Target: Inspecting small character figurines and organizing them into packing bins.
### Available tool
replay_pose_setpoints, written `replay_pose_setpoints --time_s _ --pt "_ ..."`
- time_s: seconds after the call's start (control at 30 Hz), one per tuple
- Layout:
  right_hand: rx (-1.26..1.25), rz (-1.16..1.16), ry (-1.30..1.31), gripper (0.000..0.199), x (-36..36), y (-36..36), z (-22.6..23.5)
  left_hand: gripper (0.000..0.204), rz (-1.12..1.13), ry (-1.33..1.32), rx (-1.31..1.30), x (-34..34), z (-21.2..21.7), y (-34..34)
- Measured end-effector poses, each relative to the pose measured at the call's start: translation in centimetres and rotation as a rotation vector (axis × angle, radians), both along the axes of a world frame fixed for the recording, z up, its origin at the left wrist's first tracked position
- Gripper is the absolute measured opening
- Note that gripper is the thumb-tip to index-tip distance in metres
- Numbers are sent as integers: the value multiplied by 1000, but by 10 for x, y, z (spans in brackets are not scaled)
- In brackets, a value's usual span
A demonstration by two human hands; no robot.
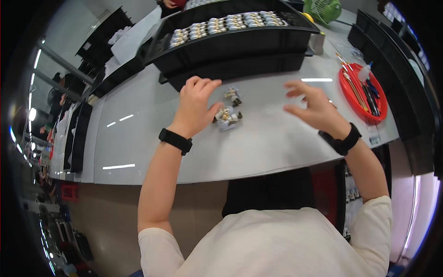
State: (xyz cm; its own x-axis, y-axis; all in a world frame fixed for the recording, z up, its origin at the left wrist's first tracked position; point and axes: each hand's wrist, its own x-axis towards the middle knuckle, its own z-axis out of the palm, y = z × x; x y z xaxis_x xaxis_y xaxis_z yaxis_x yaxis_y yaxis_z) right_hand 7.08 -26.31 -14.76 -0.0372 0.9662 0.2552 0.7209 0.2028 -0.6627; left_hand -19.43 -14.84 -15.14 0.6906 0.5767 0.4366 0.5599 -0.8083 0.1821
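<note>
Left grip: the left hand (pixel 197 104), thumb and fingers apart, is over the table (pixel 267 138); its thumb tip overlaps the near figure in view, and touching cannot be told.
Right grip: the right hand (pixel 316 105), loosely curled with thumb and fingers apart, is empty and well apart from the figures.
Near figure: a small white-and-gold toy (pixel 227 119) with dark ends, on the table between the hands, just beside the left thumb.
Far figure: a similar toy (pixel 233 95) lies just beyond it; whether the two touch is unclear.
Handling: both look light, stiff and smooth, perhaps slippery, with small jutting parts that could chip; the thick middle seems the safest place to pinch.
Black bin: a deep bin (pixel 230 48) stands close behind the figures, its wall limiting reach forward; rows of white-and-gold pieces (pixel 226 27) fill it.
Red basket: on the right, a basket (pixel 347 94) holds brushes (pixel 354 87) and a white bottle (pixel 364 73), out of the way.
Far edge: a green fan (pixel 323 10).
</note>
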Motion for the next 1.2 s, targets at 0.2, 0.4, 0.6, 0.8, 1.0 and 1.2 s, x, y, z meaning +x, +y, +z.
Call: replay_pose_setpoints --time_s 0.2,0.4,0.6,0.8,1.0,1.2 --pt "-203 129 517 25 -40 -73 -52 36 -152 290 15 36 -19 -40" --pt "63 -188 849 20 -59 -82 -90 27 -219 316 180 24 -26 -50" --pt "53 -220 623 27 -61 -87 -98 28 -258 292 33 47 -46 -60" --pt "15 -267 770 34 -67 -76 -92 46 -196 147 -349 58 -25 -79" --pt "-63 -18 1254 22 -48 -61 -92 55 -336 -112 -306 90 -21 -106" --pt "-50 -73 1337 20 -53 -60 -70 57 -72 -502 -449 81 -32 -110"
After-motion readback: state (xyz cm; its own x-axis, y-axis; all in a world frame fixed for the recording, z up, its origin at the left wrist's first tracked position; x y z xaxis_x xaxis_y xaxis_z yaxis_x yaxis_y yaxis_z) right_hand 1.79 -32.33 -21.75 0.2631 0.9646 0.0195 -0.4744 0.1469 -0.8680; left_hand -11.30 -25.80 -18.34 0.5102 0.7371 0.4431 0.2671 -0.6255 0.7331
